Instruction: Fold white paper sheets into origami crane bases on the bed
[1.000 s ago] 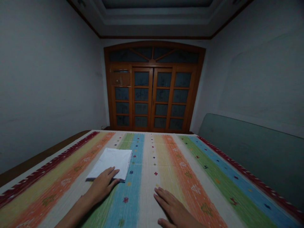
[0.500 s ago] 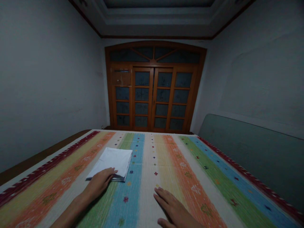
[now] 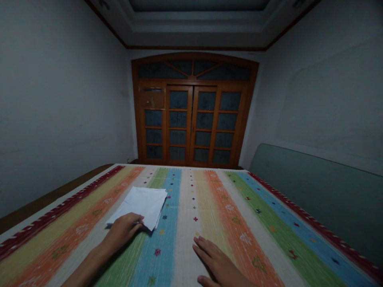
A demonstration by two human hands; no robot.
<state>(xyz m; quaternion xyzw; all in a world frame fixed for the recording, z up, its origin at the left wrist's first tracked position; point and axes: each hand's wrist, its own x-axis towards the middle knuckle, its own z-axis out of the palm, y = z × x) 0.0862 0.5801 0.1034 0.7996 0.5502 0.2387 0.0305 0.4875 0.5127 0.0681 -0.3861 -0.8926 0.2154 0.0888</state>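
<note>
On striped tablecloth [image 3: 184,223], left of middle: folded white cloth [image 3: 143,203]. Likely light, soft, floppy; best taken by near edge. Pinched there in curled left hand [image 3: 126,227]. Right of middle: right hand [image 3: 218,262], loosely open, empty.

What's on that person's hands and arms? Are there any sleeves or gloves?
No gloves: the left hand and right hand are bare, with slender fingers. The left forearm shows no sleeve, watch or bracelet.
</note>
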